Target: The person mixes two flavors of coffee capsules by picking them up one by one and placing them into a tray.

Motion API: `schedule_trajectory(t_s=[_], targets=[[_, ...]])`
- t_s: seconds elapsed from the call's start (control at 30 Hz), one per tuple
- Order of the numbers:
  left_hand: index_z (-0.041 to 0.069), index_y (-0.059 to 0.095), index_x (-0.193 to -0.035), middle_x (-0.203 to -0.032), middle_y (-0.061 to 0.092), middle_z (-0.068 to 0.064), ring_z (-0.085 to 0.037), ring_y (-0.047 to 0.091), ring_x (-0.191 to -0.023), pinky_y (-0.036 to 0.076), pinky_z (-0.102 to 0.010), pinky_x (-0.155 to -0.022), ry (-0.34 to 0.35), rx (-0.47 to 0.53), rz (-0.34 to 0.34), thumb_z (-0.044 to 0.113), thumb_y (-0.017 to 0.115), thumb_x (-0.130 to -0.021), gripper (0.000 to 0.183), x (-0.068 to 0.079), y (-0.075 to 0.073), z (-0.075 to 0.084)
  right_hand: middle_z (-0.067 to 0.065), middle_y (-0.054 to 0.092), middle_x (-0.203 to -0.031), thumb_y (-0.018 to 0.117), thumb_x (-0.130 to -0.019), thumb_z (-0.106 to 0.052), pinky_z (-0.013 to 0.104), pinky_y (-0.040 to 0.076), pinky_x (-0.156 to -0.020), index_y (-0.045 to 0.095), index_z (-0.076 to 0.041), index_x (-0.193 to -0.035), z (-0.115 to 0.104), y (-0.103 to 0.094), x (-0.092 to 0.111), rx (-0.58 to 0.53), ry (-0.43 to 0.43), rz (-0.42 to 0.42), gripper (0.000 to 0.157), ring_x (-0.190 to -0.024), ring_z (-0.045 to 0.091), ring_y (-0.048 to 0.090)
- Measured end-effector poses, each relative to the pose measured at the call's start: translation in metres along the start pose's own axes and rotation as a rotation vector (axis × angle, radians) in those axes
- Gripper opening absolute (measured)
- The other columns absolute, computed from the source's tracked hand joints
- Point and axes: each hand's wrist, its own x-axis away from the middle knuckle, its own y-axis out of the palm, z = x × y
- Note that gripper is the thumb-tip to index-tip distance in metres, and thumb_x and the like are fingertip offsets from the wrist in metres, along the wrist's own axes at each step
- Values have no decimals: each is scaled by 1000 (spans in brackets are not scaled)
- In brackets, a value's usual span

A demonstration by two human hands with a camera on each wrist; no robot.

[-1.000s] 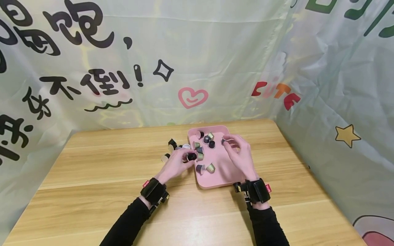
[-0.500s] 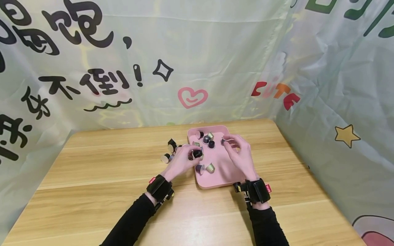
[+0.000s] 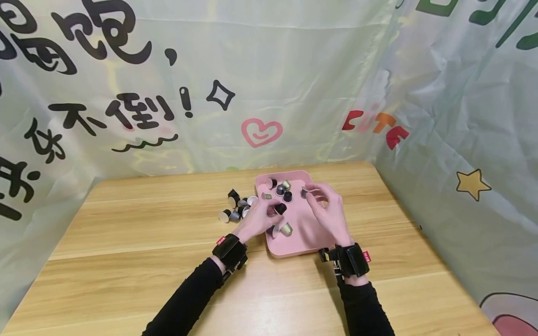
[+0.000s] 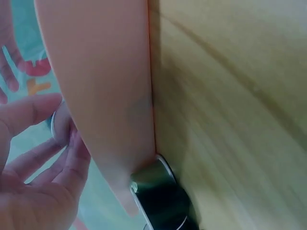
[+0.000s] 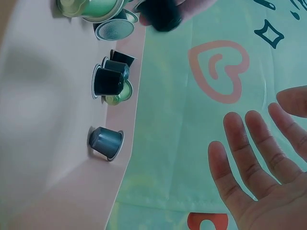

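My left hand (image 3: 256, 219) pinches a black coffee capsule (image 3: 280, 208) between thumb and fingers, above the left part of the pink tray (image 3: 298, 245). In the left wrist view the held capsule (image 4: 61, 125) shows its rim between the fingertips. My right hand (image 3: 329, 207) hovers over the tray's right side, its fingers apart and relaxed. The right wrist view shows that hand (image 5: 268, 167) with nothing between the fingers. A dark grey capsule (image 5: 106, 143) lies on its side in the tray near it. Several black, grey and pale green capsules (image 3: 286, 229) lie along the tray's left side.
Left of the tray, several black, grey and white-lidded capsules (image 3: 234, 215) lie in a loose group on the wooden table (image 3: 147, 233). A printed cloth (image 3: 294, 70) hangs behind the table's back edge and along its sides.
My left hand has moved right, from the tray's left edge to farther over the tray, carrying the black coffee capsule. The capsules on the table are uncovered again. My right hand has stayed still.
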Motion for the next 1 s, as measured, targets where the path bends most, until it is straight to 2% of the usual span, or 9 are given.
schedule_trajectory(t_s=[0.1, 0.2, 0.43, 0.57, 0.63, 0.77, 1.0], targets=[[-5, 60, -132, -120, 71, -23, -31, 73, -105, 61, -38, -93, -31, 62, -5, 6, 71, -90, 45, 5, -1, -1, 19, 73, -112, 68, -92, -3, 21, 54, -82, 69, 2, -117, -1, 0, 0, 0, 1, -5, 25, -93, 23, 67], [-4, 58, -135, -130, 66, -23, -35, 69, -114, 57, -44, -100, -55, 106, 16, 5, 70, -90, 47, 13, -5, -4, 18, 74, -111, 68, -93, -5, 21, 54, -82, 69, 1, -117, -2, 0, -1, -2, -3, -11, 24, -92, 23, 67], [-1, 62, -131, -130, 66, -21, -38, 67, -116, 54, -48, -103, -58, 131, 181, 7, 71, -89, 43, 43, -26, -17, 23, 73, -109, 67, -92, 0, 23, 55, -82, 69, 3, -115, -9, 2, 0, 14, -17, -26, 23, -92, 26, 68], [-2, 61, -132, -134, 64, -22, -38, 66, -119, 52, -49, -106, -97, 142, 247, 7, 71, -89, 45, 60, -39, -28, 21, 72, -111, 68, -93, -4, 25, 55, -83, 69, -1, -117, -5, 4, 1, 10, 5, -45, 24, -94, 26, 67], [-3, 61, -132, -137, 63, -22, -39, 64, -122, 50, -50, -108, -115, 143, 271, 6, 71, -89, 45, 67, -45, -33, 20, 72, -113, 67, -93, -5, 31, 56, -85, 69, -1, -118, -5, 5, 2, 13, 13, -65, 25, -96, 26, 67], [-1, 61, -133, -141, 60, -19, -38, 58, -131, 44, -51, -114, -152, 110, 294, 9, 72, -90, 45, 79, -55, -40, 18, 72, -115, 66, -93, -5, 45, 58, -86, 68, -2, -120, -5, 9, 3, 33, 3, -104, 27, -97, 26, 68], [3, 58, -138, -145, 57, -19, -41, 49, -139, 35, -60, -119, -203, 77, 304, 13, 68, -93, 47, 88, -67, -47, 18, 71, -116, 67, -93, -7, 50, 58, -85, 67, -1, -121, -13, 19, 5, 88, -32, -215, 29, -99, 31, 69]])
